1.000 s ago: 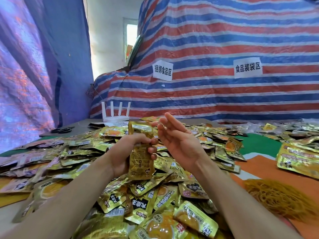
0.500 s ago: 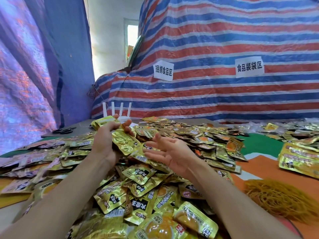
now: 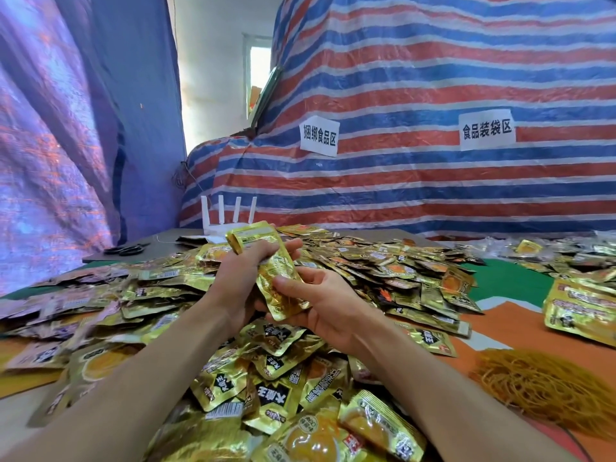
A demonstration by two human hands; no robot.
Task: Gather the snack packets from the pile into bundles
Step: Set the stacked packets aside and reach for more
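A red, blue and white striped tarpaulin (image 3: pixel 433 78) fills the upper right of the frame; a purple-blue sheet (image 3: pixel 66 128) hangs down the left side. Below them the pile (image 3: pixel 266 378) of gold snack packets spreads across the middle and lower centre, lying on a table (image 3: pixel 520 331) with orange and green patches showing at the right. A loose heap of yellow rubber bands (image 3: pixel 546 391) sits at the lower right, just beside the pile; a gold bundle (image 3: pixel 583 311) lies at the right edge, apart from the pile.

Both forearms reach up from the bottom edge and meet at centre frame above the pile. The left hand (image 3: pixel 236 278) has its fingers curled round the held packets (image 3: pixel 276 278), a small stack standing nearly upright with its top poking above the knuckles; the right hand (image 3: pixel 320 305) pinches the lower end of the same stack, thumb pressed on the front and fingers underneath.

Two white paper signs (image 3: pixel 319 137) are stuck on the striped tarpaulin; a white router (image 3: pixel 226 215) with four aerials stands behind the pile; black scissors (image 3: pixel 125 250) lie on the table at the middle left.
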